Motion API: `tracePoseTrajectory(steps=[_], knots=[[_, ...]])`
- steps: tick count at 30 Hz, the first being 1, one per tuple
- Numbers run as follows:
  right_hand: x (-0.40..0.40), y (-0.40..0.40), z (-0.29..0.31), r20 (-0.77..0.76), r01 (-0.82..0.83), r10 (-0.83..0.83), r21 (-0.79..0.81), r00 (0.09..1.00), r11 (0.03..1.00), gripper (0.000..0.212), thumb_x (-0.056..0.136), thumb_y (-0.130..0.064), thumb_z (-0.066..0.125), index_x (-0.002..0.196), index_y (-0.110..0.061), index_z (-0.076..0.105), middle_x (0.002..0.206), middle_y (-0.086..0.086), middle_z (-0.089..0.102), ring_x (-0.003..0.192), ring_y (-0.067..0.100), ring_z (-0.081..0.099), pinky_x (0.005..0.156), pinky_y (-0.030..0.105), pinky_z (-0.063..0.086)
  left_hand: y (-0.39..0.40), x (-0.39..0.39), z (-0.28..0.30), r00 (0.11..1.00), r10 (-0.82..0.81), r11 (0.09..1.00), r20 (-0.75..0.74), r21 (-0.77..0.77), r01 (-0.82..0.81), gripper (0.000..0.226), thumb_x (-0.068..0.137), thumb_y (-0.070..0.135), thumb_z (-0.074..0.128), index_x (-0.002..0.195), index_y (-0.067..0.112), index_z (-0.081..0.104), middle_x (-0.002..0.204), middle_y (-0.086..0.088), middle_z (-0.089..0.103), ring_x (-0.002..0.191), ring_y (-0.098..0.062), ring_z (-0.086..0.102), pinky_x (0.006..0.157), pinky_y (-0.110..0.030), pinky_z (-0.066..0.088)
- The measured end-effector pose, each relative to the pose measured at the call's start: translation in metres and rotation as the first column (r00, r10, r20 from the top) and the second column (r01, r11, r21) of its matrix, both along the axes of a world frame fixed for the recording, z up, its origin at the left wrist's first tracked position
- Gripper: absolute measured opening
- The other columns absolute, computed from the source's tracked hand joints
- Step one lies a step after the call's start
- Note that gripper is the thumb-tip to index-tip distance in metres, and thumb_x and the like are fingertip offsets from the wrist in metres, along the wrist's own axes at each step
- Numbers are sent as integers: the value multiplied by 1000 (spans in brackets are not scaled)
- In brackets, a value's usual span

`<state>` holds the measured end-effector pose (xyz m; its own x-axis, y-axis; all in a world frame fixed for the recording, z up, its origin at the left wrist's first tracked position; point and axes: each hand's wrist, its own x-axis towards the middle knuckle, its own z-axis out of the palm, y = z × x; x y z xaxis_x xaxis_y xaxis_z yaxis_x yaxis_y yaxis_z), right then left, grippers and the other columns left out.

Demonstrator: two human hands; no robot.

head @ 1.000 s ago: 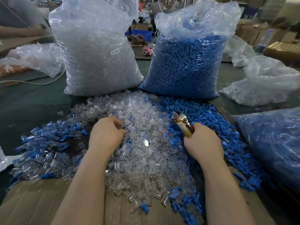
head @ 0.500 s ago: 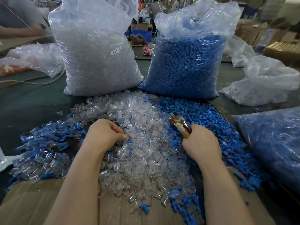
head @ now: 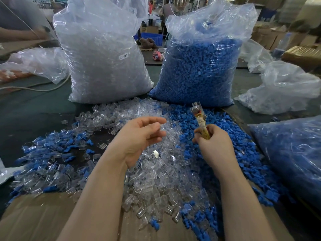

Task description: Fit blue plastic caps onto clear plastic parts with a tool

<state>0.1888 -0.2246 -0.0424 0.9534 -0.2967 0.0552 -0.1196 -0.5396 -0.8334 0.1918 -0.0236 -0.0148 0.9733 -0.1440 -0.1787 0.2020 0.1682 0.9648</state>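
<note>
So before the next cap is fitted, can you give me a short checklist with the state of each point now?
1. Tool in the right hand: ok, gripped by the taped handle, tip pointing up.
2. Clear part seated on the tool tip: seems ok, something clear sits there.
3. Left hand holds a part: cannot tell, its fingers are loosely curled above the clear parts pile.
4. Blue caps pile within reach: ok, right beside the right hand.
5. Finished pieces pile kept apart at the left: ok.
</note>
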Motion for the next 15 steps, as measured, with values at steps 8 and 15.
tracePoseTrajectory(steps=[8, 15], knots=[[-2, 3, 7, 138, 51, -77, 187, 987, 981, 10, 85, -29, 75, 78, -28, 67, 72, -10, 68, 71, 14, 63, 66, 33, 51, -6, 0, -1, 1000, 14, 986, -26, -164, -18, 15, 90, 4, 62, 102, 3, 70, 83, -7, 73, 72, -12, 69, 66, -21, 58], [-2, 8, 7, 189, 54, -87, 173, 978, 983, 19, 81, -33, 78, 71, -27, 63, 62, -19, 62, 55, 3, 52, 59, 28, 42, -18, -3, -2, 992, 110, 992, 54, -61, -107, 32, 70, -1, 76, 100, 6, 66, 91, -7, 75, 84, -17, 72, 76, -26, 59]])
